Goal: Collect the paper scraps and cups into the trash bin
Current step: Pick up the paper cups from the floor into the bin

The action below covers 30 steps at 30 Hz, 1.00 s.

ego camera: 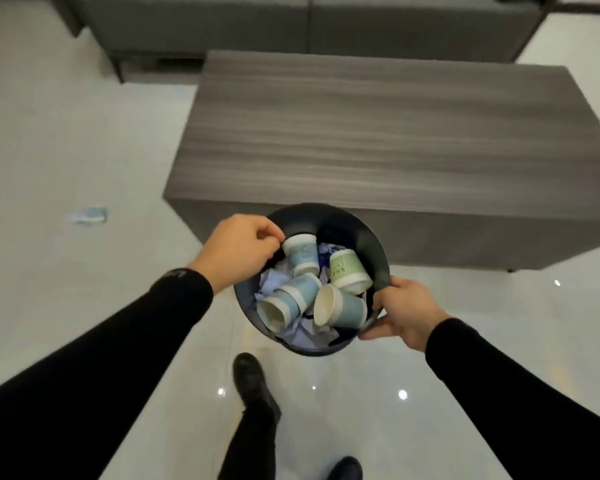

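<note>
A black round trash bin (pixel 368 237) is held above the floor in front of the grey table. Inside lie several paper cups, blue ones (pixel 302 255) and a green one (pixel 347 270), on crumpled bluish paper scraps (pixel 300 336). My left hand (pixel 238 251) grips the bin's left rim, fingers curled over the edge next to a blue cup. My right hand (pixel 400 311) grips the right rim, thumb inside and fingers outside. A blurred blue and white scrap (pixel 90 215) lies on the floor to the left.
A low grey wood-grain table (pixel 378 133) stands just beyond the bin. A grey sofa (pixel 291 22) runs along the back. The floor is glossy white tile (pixel 66 133). My black shoes (pixel 252 377) show below the bin.
</note>
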### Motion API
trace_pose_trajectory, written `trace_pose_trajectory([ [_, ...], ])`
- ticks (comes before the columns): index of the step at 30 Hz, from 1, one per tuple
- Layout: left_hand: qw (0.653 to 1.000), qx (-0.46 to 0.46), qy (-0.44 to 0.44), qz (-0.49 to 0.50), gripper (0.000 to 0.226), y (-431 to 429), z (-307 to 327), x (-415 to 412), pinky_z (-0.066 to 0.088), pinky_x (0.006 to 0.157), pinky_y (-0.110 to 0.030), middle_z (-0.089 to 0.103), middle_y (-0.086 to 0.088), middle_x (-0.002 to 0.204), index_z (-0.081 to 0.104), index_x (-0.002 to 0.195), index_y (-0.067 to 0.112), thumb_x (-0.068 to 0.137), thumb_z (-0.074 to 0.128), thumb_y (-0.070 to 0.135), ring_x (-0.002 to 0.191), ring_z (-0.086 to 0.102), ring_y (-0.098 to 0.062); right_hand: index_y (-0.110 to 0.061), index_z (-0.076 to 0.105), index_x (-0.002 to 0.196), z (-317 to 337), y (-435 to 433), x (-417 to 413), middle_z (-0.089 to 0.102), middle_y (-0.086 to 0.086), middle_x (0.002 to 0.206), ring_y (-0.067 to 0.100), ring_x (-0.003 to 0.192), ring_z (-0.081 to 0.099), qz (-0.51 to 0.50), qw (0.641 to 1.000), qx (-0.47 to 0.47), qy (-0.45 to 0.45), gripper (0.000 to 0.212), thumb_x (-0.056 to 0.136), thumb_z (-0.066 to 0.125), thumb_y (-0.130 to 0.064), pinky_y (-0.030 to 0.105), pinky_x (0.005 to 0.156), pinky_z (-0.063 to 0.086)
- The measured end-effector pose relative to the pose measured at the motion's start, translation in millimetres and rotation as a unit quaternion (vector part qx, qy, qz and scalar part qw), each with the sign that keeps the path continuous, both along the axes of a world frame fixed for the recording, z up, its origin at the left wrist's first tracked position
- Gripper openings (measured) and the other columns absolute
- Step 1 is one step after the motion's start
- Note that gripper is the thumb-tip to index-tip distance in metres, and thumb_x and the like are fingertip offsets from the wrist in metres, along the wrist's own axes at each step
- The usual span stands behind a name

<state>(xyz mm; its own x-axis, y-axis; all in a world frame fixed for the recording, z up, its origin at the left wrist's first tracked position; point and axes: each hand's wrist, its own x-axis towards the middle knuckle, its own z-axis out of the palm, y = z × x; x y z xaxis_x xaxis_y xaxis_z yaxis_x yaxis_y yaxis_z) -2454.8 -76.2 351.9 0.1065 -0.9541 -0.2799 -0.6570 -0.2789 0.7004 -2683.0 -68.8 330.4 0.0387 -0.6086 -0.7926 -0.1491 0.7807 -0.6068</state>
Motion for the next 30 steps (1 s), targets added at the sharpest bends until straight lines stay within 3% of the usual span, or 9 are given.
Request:
trace_pose_trajectory([
  [5,0.995,0.01,0.004,0.095,0.019,54,21,97,0.044,0.06,-0.017,0.065,0.012,0.066,0.069,0.077,0.026,0.08,0.057,0.012,0.065,0.062,-0.005,-0.002,0.057,0.117,10,11,96,0.061,0.014,0.087,0.036,0.062,0.06,0.072,0.997,-0.012,-0.007,0.043,0.084,0.034,0.014,0.04,0.038,0.056],
  [11,0.98,0.068,0.027,0.186,0.025,134,-7,214,0.042,0.06,-0.016,0.063,0.014,0.067,0.066,0.072,0.032,0.081,0.056,0.011,0.063,0.059,-0.002,-0.004,0.057,0.114,-3,42,228,0.06,0.018,0.087,0.039,0.06,0.061,0.105,0.994,0.037,-0.016,0.045,0.083,0.03,0.016,0.037,0.036,0.053],
  [14,0.971,0.093,0.03,0.218,0.023,166,-21,283,0.044,0.068,-0.022,0.062,0.013,0.068,0.065,0.073,0.03,0.082,0.055,0.012,0.067,0.06,-0.008,-0.002,0.057,0.113,-10,57,303,0.058,0.022,0.1,0.044,0.068,0.061,0.133,0.989,0.058,0.002,0.045,0.082,0.031,0.017,0.041,0.04,0.056],
  [16,0.967,0.097,0.032,0.234,0.021,177,-25,331,0.044,0.07,-0.023,0.062,0.011,0.066,0.067,0.074,0.027,0.082,0.055,0.012,0.068,0.061,-0.013,-0.002,0.058,0.107,-14,66,354,0.059,0.021,0.093,0.043,0.063,0.061,0.139,0.988,0.064,0.005,0.042,0.081,0.03,0.016,0.044,0.044,0.057],
  [21,0.968,0.086,0.034,0.231,0.018,181,-24,438,0.043,0.072,-0.022,0.062,0.008,0.071,0.066,0.076,0.026,0.082,0.054,0.014,0.073,0.059,-0.014,-0.003,0.059,0.081,-15,75,463,0.057,0.021,0.077,0.041,0.059,0.058,0.135,0.987,0.084,0.006,0.036,0.077,0.031,0.02,0.039,0.036,0.054],
  [30,0.969,0.063,0.038,0.234,0.023,119,-33,578,0.042,0.064,-0.021,0.057,0.019,0.062,0.062,0.069,0.03,0.083,0.052,0.016,0.068,0.059,-0.012,-0.007,0.059,0.087,-35,21,603,0.059,0.019,0.076,0.038,0.048,0.058,0.136,0.988,0.064,0.011,0.04,0.077,0.03,0.02,0.041,0.038,0.055],
])
